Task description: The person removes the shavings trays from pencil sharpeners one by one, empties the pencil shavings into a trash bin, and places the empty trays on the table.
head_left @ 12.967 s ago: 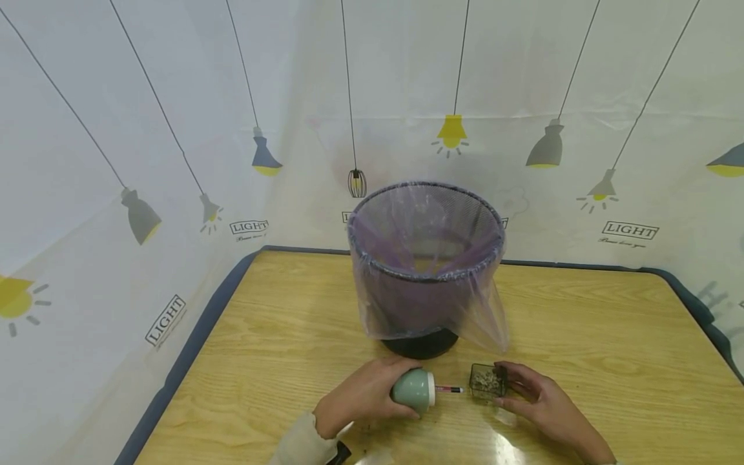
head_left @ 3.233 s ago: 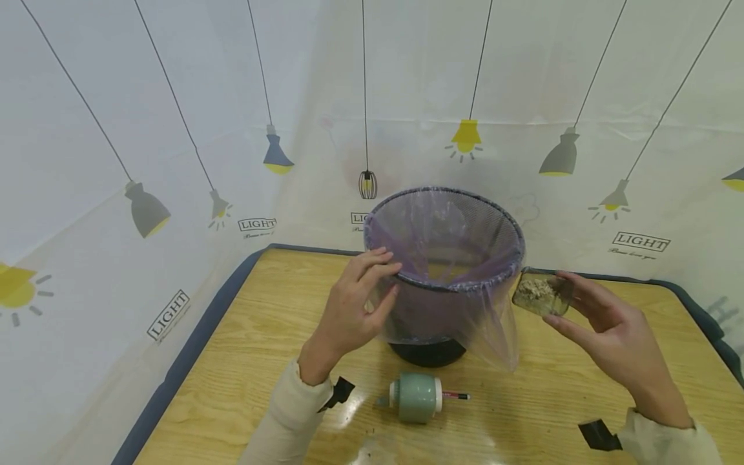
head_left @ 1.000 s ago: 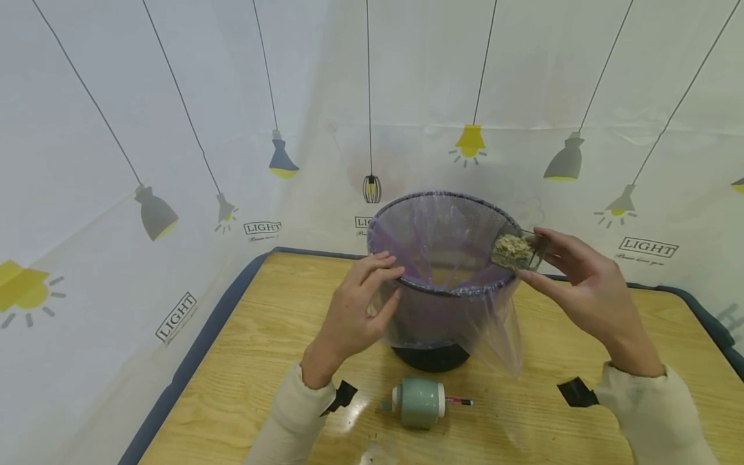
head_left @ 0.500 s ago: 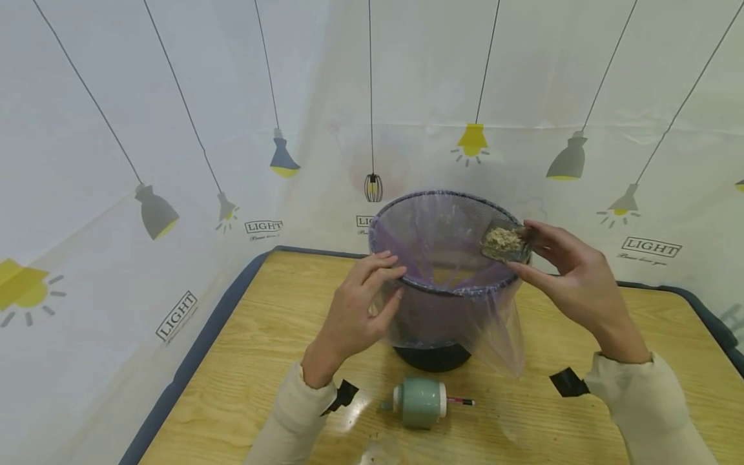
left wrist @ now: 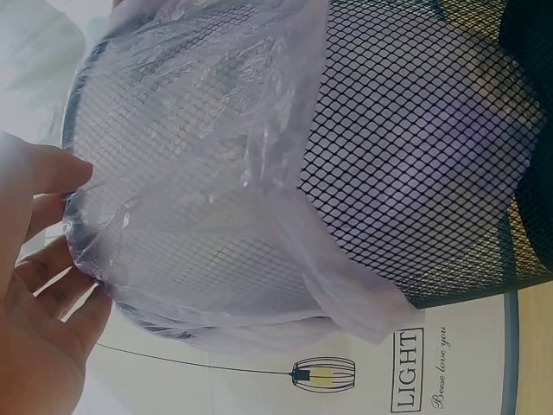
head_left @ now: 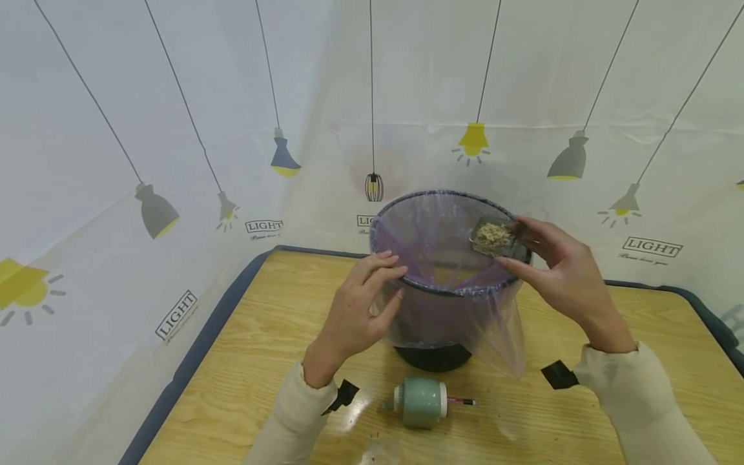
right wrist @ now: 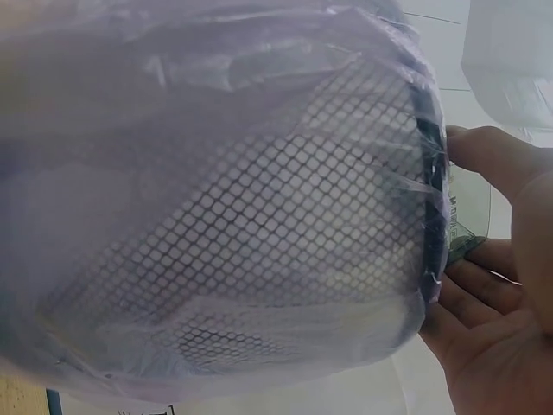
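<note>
- We're seeing shavings (head_left: 493,236) inside the box (right wrist: 472,201) above the bin (left wrist: 406,147) from the head; the right wrist view's adding its print.
- Our right hand (head_left: 560,271) is pinching it; our left hand (head_left: 354,310), fingers bent, is gripping the rim (head_left: 453,292).
- We're bringing it further in than before.

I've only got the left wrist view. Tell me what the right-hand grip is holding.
Observer: The right-hand grip has a small clear box with pale shavings in it.
Operator: Give me its position.
Observer: The head view shows it at the right side of the opening of the bin.
Operator: Now report what sits on the person's side of the bin.
Observer: A green device rests on the table, with a pencil sticking out of its right end.
</note>
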Available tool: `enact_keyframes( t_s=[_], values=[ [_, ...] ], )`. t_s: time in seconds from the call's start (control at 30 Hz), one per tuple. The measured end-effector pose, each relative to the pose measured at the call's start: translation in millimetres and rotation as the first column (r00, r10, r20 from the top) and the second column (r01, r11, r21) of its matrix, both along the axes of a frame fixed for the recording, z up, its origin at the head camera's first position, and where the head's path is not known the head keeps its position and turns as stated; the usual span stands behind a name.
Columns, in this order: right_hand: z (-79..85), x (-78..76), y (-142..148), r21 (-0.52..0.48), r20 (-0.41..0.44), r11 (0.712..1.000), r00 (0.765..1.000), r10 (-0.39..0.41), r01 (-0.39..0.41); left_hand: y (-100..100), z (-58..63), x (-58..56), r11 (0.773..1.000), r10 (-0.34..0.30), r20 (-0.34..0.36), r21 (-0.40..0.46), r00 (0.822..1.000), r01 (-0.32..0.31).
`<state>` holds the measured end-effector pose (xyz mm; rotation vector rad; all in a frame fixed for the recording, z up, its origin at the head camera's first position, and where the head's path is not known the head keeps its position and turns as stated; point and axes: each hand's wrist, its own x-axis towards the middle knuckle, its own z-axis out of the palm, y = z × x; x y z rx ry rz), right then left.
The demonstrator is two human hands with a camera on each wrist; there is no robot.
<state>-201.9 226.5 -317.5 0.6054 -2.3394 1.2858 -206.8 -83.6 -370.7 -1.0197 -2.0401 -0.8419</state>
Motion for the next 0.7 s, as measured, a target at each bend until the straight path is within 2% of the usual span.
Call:
enact_keyframes(
  t_s=[0.33,0.7],
  values=[
    [0.0,-3.2,-3.4,0.033,-0.006,0.999,0.999,-0.032,0.032,0.7,-0.2,0.1,1.000,-0.001,0.004,0.000,1.000,0.001],
    [-2.9,-8.5,-8.1,0.032,-0.083,0.999,0.996,-0.023,0.026,1.0,-0.5,-0.1,1.000,-0.002,0.003,0.007,1.000,0.002]
  ],
)
